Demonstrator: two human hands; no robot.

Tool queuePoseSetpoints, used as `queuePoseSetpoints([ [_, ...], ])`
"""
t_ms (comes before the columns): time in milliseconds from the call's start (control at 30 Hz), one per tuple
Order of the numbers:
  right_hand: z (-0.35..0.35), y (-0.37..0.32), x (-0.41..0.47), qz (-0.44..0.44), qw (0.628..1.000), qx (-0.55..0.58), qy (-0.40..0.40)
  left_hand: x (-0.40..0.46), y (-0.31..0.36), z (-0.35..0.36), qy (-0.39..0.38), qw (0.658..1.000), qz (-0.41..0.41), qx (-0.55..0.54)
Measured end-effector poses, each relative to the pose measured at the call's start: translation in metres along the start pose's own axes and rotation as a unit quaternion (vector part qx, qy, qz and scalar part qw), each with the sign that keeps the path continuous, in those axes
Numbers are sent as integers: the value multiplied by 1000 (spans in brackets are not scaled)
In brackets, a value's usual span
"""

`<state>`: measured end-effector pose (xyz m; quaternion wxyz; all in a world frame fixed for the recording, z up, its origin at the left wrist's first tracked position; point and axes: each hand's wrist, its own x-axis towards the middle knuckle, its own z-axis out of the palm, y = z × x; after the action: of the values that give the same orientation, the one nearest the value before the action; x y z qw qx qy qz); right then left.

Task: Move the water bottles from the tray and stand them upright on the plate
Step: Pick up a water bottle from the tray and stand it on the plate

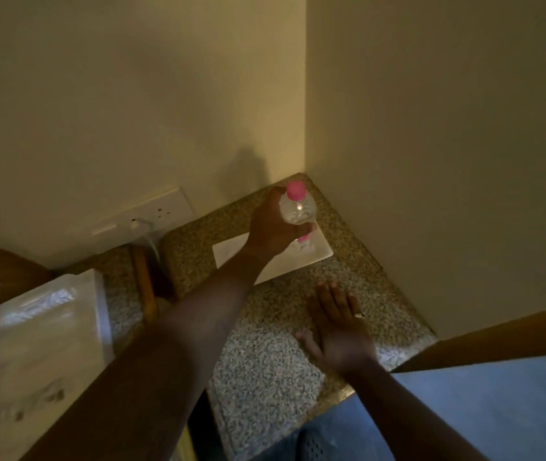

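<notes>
Trays first: the tray [32, 354] at the near left edge shows pink caps in a row (blurry, can't count them), so plenty looks left to move. Right hand [338, 331] rests flat and spread on the speckled counter [265, 361]. Farther back, the left hand [275, 224] wraps a bottle [298, 207] upright over the white plate [231, 252], and another pink bit peeks out below it, maybe a bottle already placed.
</notes>
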<state>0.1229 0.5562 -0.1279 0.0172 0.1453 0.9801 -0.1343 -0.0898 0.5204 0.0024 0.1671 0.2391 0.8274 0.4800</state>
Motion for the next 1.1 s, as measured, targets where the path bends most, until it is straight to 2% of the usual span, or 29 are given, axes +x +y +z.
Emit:
queuePoseSetpoints([
  [167, 5, 4, 0, 7, 1000, -5, -3, 8, -6, 10, -15, 1000, -3, 6],
  [500, 5, 7, 1, 13, 1000, -4, 3, 1, -10, 5, -40, 998, -21, -50],
  [600, 4, 6, 0, 17, 1000, -1, -5, -12, -14, -8, -35, 999, -20, -28],
  [800, 5, 3, 2, 12, 1000, -5, -27, -61, -45, -75, 10, 991, -102, 80],
  [1000, 16, -64, 1, -22, 999, -17, -45, -133, -84, -151, 26, 990, -76, 117],
  [1100, 23, -96, -2, -49, 997, -9, -55, -162, -100, -183, 26, 981, -79, 178],
])
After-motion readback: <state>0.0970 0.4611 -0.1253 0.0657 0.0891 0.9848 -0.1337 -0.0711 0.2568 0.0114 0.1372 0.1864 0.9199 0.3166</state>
